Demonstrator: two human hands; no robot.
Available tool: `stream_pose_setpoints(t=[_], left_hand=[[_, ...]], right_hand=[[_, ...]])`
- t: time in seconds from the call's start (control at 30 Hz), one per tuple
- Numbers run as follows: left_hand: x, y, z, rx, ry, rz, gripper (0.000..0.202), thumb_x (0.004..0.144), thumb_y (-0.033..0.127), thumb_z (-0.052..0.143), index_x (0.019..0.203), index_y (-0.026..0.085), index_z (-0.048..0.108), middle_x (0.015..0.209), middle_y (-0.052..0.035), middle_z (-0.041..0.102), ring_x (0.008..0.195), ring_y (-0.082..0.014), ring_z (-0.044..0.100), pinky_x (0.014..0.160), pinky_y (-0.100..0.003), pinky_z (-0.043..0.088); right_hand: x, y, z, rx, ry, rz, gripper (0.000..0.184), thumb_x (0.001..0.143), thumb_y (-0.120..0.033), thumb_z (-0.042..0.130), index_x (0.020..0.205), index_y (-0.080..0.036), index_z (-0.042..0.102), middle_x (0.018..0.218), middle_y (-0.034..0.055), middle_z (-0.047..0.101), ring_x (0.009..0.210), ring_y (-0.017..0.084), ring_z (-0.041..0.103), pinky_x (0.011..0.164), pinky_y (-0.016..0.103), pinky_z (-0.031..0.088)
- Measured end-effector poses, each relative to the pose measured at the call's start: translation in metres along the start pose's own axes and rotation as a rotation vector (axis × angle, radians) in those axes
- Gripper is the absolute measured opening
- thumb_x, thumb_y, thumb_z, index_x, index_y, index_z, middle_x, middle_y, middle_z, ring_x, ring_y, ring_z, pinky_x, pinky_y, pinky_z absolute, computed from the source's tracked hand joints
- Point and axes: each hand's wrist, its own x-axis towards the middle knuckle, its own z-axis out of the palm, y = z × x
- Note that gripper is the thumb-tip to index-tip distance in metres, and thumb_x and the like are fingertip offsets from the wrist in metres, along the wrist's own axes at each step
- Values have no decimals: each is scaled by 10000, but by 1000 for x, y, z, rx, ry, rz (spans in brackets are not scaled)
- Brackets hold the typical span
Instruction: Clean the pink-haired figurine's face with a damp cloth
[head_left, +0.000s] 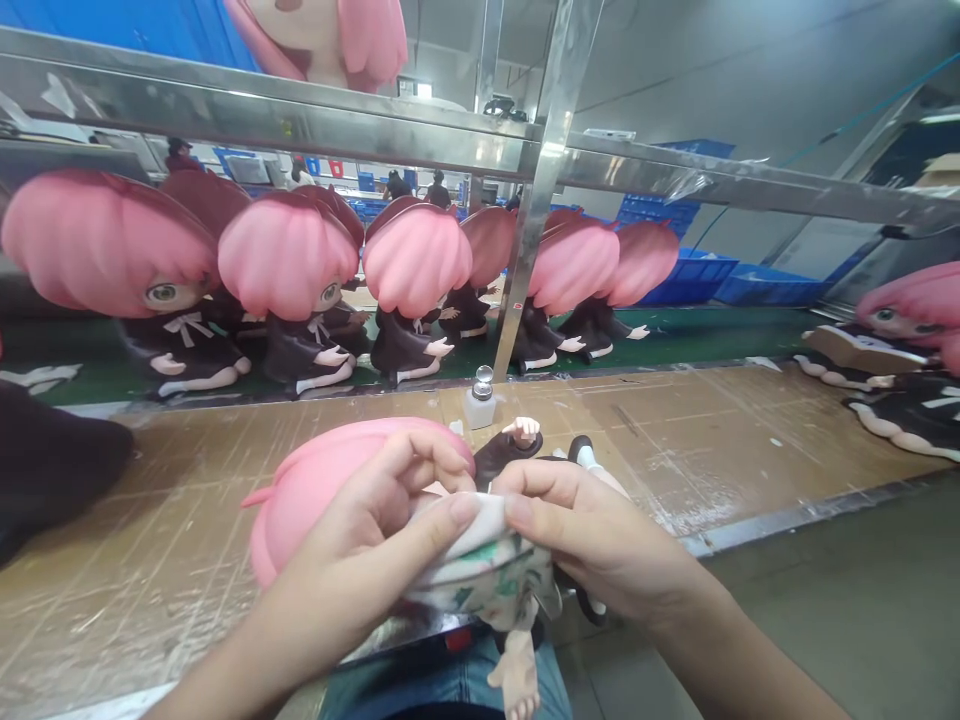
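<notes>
A large pink-haired figure (330, 470) in dark clothes lies on its side at the bench's front edge, its head to the left and its legs to the right. Over its body is a white cloth with green stains (487, 575). My left hand (397, 500) pinches the cloth's folded white edge between thumb and fingers. Right beside it, my right hand (562, 510) pinches the same edge, the two thumbs nearly touching. One small figure hand (523, 430) sticks up beyond my fingers, and another (517, 675) hangs below the cloth. My hands hide the figure's face.
The bench (675, 420) is covered with worn brown board. A small white bottle with a metal cap (481, 400) stands behind the figure. Several similar figures (420, 260) sit on a green conveyor (697, 335) beneath a metal rail (420, 135). More figures (907, 320) are at the right.
</notes>
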Motion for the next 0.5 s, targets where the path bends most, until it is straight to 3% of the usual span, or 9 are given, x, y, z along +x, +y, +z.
stream_pose_setpoints(t=[0.17,0.33,0.5], left_hand=[[-4,-2,-1,127,148,53,252,929,432,652,1052,276,497,1049,13,598,655,-75,629,525,-159,502],[-4,1,8,147,206,94,270,901,449,684,1016,280,507,1068,13,605,803,-138,667,557,-175,506],[-5,3,13,167,270,108,302,865,470,718,958,265,516,968,24,633,667,-101,636,535,-180,505]], right_hand=[[2,0,0,28,55,-75,234,817,-330,799,891,-149,671,854,1,651,794,79,591,744,181,451],[4,-3,5,95,14,49,289,758,-328,834,861,-148,634,725,-40,573,620,41,515,568,143,383],[6,-1,7,97,-34,151,382,755,-428,833,866,-88,698,730,15,627,611,61,563,569,163,413]])
